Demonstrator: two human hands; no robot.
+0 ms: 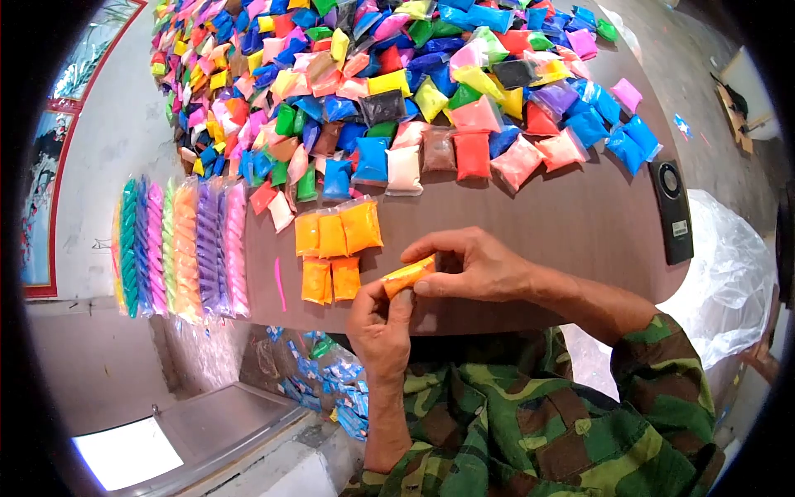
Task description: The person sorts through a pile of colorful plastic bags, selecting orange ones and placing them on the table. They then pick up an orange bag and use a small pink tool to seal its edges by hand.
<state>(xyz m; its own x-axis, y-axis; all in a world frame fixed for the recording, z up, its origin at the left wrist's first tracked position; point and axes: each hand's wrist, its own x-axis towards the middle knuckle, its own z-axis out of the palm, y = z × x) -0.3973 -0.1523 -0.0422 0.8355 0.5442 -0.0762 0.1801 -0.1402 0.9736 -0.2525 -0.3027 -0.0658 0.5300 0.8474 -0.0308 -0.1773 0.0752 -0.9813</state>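
Note:
An orange packet (409, 276) is held between my two hands near the table's front edge. The fingers of my left hand (383, 319) pinch its left end, and my right hand (468, 267) grips its right end between thumb and fingers. Just left of my hands, several flat orange packets lie in two rows, the larger ones (333, 236) behind and the smaller ones (344, 278) in front. A thin pink strip (280, 284) rests on the table (497, 217) further left.
A large heap of coloured packets (331, 91) covers the back of the table. Twisted coloured bundles in clear wrap (184, 248) lie at the left edge. A black device (672, 211) sits at the right edge, beside clear plastic sheeting (725, 273).

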